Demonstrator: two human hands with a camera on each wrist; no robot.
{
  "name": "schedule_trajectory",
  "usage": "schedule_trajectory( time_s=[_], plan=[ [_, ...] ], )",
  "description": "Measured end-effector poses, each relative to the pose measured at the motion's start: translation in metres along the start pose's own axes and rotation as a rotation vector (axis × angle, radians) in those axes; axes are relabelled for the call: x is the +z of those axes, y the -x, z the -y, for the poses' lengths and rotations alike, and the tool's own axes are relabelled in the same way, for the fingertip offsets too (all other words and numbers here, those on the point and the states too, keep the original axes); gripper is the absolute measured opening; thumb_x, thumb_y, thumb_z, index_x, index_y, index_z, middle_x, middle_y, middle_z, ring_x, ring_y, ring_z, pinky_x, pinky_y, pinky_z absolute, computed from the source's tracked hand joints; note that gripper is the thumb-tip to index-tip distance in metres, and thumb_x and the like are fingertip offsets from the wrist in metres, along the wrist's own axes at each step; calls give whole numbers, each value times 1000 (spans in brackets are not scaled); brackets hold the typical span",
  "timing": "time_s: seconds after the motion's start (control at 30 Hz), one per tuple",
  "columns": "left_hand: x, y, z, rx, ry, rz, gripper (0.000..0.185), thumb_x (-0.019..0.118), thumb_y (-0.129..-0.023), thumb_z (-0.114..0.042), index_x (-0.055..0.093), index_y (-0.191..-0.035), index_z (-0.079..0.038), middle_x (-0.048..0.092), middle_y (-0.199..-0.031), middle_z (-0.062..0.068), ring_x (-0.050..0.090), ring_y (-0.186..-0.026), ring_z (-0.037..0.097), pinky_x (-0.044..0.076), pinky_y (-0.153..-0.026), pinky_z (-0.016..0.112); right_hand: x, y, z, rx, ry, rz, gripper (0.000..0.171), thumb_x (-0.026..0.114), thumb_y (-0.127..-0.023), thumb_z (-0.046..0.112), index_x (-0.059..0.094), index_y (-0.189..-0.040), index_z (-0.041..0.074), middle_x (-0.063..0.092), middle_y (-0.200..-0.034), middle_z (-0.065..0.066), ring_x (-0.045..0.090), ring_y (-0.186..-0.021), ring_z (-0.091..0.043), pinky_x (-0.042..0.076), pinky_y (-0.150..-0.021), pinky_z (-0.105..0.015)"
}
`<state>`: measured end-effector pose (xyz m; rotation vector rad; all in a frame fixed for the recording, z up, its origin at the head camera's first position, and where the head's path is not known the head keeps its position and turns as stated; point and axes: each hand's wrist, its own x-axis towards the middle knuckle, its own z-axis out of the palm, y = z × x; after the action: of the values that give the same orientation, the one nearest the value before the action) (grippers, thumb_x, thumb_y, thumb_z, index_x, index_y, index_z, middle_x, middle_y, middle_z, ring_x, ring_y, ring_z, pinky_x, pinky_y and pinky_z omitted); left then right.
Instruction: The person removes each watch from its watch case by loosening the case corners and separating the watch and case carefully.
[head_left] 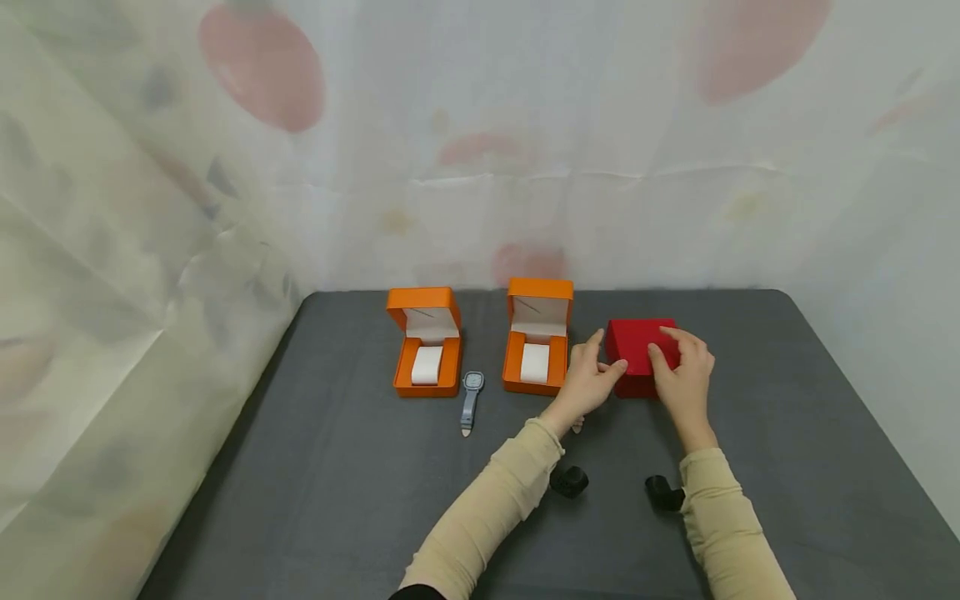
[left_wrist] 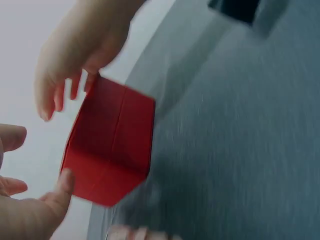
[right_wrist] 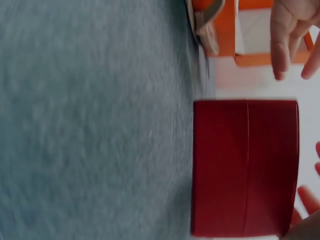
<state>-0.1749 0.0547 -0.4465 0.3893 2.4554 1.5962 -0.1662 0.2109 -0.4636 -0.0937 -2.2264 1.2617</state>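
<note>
A closed red box (head_left: 636, 343) stands on the dark grey table. Beside its left edge is my left hand (head_left: 587, 382), fingers spread and its thumb close to the box's near left corner. My right hand (head_left: 686, 375) is at the right side, with thumb and fingers over the lid edge. A seam runs across the red box (right_wrist: 245, 170) in the right wrist view, where the left hand (right_wrist: 295, 25) appears apart from it. In the left wrist view, the right hand (left_wrist: 82, 45) has its thumb by a box corner; contact is hard to tell.
Two orange watch boxes (head_left: 426, 367) (head_left: 536, 364) stand open to the left, each with a white cushion. A watch with a blue-grey strap (head_left: 470, 400) lies between them, slightly nearer. Another watch (head_left: 577, 425) is mostly hidden by my left wrist. Patterned cloth (head_left: 480, 208) hangs behind the table.
</note>
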Motion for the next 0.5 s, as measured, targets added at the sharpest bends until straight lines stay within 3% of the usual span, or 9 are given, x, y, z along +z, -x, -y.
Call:
schedule_trajectory(
  time_s=[0.13,0.3,0.43,0.5],
  plan=[
    [17,-2,-7,-49,-17,1,65,56,-92,-33,28,-147,-13,33,-141,12,51,-108,17,48,-86,24,-10,-3,-8,189,10,49,43,57,-90,14,49,-130,-2,42,-136,-25,33,-128,-40,27,-102,-57],
    [32,-4,-11,-89,-82,-7,67,58,-90,-33,29,-147,-12,35,-141,13,44,-120,22,43,-99,34,-18,-1,-17,391,-36,178,61,51,-94,30,29,-144,4,32,-145,-21,33,-130,-37,32,-104,-53],
    [35,-4,-9,-97,-123,-36,69,61,-89,-25,28,-146,-5,38,-140,15,45,-123,25,42,-102,36,-24,2,-22,467,-91,294,74,48,-94,42,13,-149,6,27,-150,-20,33,-132,-35,33,-107,-47],
    [35,-5,-7,-93,-136,-48,69,61,-89,-22,28,-146,-2,40,-140,15,46,-123,25,41,-103,36,-28,3,-25,466,-127,353,78,49,-94,42,9,-150,6,24,-151,-20,32,-133,-32,38,-103,-33]
  ],
)
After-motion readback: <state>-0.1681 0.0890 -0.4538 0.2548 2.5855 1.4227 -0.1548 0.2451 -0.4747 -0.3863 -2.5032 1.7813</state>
